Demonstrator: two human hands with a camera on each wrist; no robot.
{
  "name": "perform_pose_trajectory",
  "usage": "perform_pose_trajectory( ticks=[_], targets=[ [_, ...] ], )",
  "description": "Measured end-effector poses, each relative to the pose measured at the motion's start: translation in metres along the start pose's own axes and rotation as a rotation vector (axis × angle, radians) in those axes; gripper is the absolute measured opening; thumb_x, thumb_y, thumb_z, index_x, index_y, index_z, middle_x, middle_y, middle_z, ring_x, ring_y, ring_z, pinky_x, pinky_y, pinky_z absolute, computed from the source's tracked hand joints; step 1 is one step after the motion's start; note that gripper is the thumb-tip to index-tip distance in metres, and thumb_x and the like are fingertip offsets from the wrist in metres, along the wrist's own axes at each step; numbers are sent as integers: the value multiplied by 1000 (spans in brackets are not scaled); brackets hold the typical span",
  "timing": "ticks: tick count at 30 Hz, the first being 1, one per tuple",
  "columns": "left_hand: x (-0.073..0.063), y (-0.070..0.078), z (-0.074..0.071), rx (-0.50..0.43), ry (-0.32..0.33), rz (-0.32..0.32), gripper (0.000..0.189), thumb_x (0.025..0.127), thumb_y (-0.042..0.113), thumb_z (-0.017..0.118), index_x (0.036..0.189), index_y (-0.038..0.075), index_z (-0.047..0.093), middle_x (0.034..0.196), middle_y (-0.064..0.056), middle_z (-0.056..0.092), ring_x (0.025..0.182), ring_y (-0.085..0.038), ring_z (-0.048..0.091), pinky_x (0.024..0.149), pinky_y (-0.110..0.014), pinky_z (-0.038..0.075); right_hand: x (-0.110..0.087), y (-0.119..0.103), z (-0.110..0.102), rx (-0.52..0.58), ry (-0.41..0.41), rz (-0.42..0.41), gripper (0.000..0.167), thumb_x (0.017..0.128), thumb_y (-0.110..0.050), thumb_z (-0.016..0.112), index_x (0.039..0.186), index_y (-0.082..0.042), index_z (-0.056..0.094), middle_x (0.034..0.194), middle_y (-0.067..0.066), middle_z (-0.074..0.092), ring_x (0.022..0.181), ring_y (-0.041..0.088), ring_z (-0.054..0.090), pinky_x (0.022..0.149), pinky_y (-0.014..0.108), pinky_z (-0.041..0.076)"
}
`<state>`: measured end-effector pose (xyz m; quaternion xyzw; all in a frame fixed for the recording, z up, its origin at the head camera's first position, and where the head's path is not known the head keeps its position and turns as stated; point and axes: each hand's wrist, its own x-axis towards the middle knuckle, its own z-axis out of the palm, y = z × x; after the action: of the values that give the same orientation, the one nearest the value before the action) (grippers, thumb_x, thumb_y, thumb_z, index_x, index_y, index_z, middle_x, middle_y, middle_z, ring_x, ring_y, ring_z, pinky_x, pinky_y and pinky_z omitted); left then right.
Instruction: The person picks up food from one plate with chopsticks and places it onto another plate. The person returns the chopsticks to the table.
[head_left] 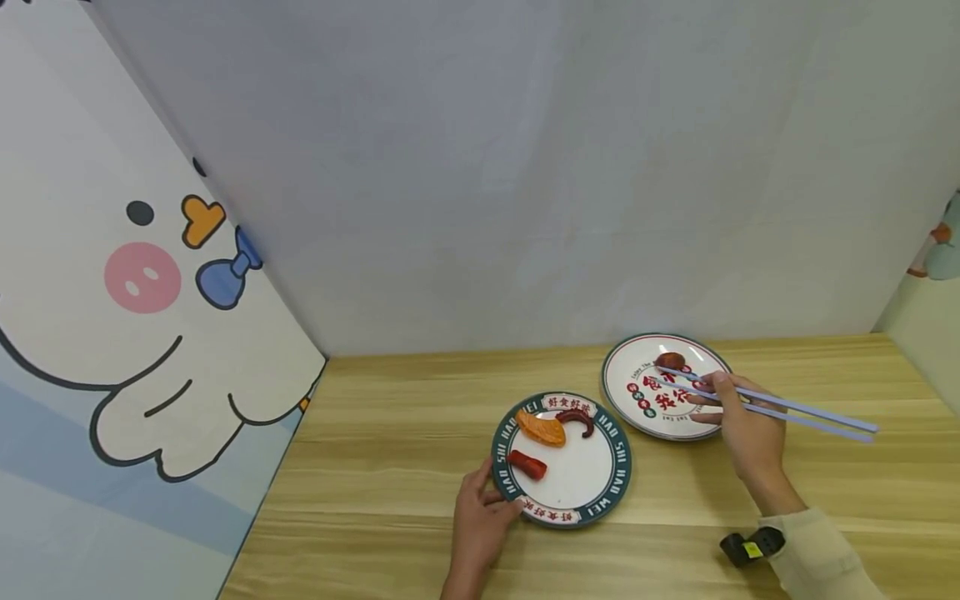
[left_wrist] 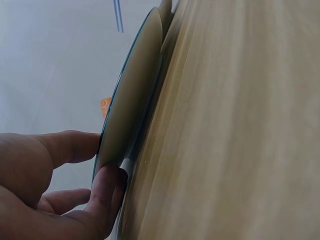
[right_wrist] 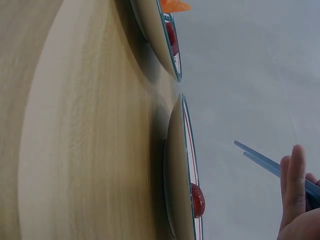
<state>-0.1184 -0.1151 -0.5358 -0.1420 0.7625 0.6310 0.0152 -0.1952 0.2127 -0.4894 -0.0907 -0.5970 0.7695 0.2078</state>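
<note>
My left hand (head_left: pixel 480 518) pinches the rim of a green-bordered plate (head_left: pixel 617 454), thumb on top and fingertips underneath in the left wrist view. On this plate lie an orange wedge-shaped piece (head_left: pixel 542 428), a dark red curled tentacle (head_left: pixel 581 419) and a red chunk (head_left: pixel 527 465). Over the white plate (head_left: pixel 619 400) with red lettering, my right hand (head_left: pixel 752 433) holds a pair of pale blue chopsticks (head_left: pixel 813 410). A reddish-brown rounded food piece (head_left: pixel 670 361) sits on that plate. In the right wrist view, the chopstick tips hang above the plate, apart from this piece (right_wrist: pixel 198 201).
Both plates stand close together on a wood-grain table (head_left: pixel 375 467). Behind them rises a pale grey wall (head_left: pixel 480 183), and a cartoon-printed panel (head_left: pixel 142 350) borders the left side. A black band with a device (head_left: pixel 752 547) is on the right wrist.
</note>
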Motion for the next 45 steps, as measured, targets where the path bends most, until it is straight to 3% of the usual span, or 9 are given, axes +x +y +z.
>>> perform_pose_trajectory(
  ticks=[25,35,45],
  targets=[
    [0,0,0,-7,0,-9,82,81,-9,80,154,-10,44,142,-22,54,101,-23,67,81,-31,62,-14,-2,6,0,-69,-9,23,107,-7,58,95,-14,77,94,-5,78,73,10,78,57,26,61],
    [2,0,0,-5,-6,0,82,80,-11,79,154,-11,43,143,-24,53,101,-23,68,82,-32,62,-20,0,11,8,-124,-35,22,107,-8,58,97,-11,78,95,0,78,74,10,78,58,26,62],
    [1,1,1,0,-2,-12,82,81,-11,80,154,-10,44,142,-23,54,101,-22,67,80,-31,62,-27,0,12,-31,-149,-17,20,108,-12,59,104,1,73,98,-2,78,77,10,79,59,29,62]
  ],
)
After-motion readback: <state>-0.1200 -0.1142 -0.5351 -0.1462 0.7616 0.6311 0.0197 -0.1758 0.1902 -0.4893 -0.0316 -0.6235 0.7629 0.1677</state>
